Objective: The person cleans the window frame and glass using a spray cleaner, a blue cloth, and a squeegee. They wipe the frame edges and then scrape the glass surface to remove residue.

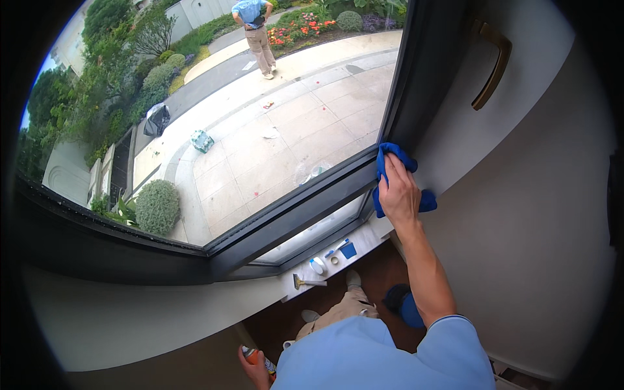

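Observation:
My right hand (400,192) presses a blue cloth (427,201) against the lower right corner of the dark window frame (302,207). Part of the cloth bunches above the fingers, and another part hangs out beside the wrist. Low in the view, my left hand (255,371) is closed around an orange spray can (251,356) with a pale top. Beyond the frame, the window glass (292,146) shows a paved terrace.
On the marble sill (363,239) lie a squeegee (308,282), a white-and-blue object (317,265), a tape roll (334,260), a brush (337,248) and a blue item (348,250). A bronze handle (502,63) juts out at upper right. A person (258,39) stands outside.

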The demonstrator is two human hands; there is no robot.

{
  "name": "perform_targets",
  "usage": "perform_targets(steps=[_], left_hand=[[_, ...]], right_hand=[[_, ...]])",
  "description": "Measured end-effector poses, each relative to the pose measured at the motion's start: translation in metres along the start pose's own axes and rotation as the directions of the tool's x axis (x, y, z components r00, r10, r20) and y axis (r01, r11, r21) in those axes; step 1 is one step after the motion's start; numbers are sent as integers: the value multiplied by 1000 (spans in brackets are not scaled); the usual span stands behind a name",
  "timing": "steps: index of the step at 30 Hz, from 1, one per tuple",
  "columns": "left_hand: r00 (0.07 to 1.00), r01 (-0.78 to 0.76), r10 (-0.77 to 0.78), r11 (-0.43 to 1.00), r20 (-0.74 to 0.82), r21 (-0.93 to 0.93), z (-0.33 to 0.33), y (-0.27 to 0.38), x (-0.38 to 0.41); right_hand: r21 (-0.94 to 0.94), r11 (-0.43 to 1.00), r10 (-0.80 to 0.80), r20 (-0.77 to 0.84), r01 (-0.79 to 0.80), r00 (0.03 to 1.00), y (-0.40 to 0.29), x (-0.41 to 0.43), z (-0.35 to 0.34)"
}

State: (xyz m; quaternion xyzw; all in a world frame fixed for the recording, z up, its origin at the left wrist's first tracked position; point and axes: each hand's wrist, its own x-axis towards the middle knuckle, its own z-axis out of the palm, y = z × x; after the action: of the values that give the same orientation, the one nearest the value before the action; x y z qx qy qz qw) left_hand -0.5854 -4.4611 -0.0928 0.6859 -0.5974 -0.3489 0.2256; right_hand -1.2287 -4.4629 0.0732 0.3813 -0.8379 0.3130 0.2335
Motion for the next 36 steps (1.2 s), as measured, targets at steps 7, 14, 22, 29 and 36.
perform_targets(steps=[7, 14, 22, 29, 36], left_hand=[[991, 114, -116, 993, -71, -32, -4, 1, -10], [988, 127, -132, 990, -76, -62, -23, -28, -10], [983, 74, -91, 991, -158, -110, -39, -37, -8], [976, -196, 197, 980, 94, -20, -41, 14, -5], [828, -532, 544, 838, 136, -120, -42, 119, -11]], right_hand=[[-123, 988, 135, 346, -98, 928, -58, -14, 7], [291, 931, -324, 377, 221, 868, -291, -118, 41], [676, 732, -516, 469, 85, 716, -337, -116, 36], [694, 717, -686, 718, -57, 116, -311, -85, 26], [45, -246, -572, 800, -968, 182, -202, -174, 14]])
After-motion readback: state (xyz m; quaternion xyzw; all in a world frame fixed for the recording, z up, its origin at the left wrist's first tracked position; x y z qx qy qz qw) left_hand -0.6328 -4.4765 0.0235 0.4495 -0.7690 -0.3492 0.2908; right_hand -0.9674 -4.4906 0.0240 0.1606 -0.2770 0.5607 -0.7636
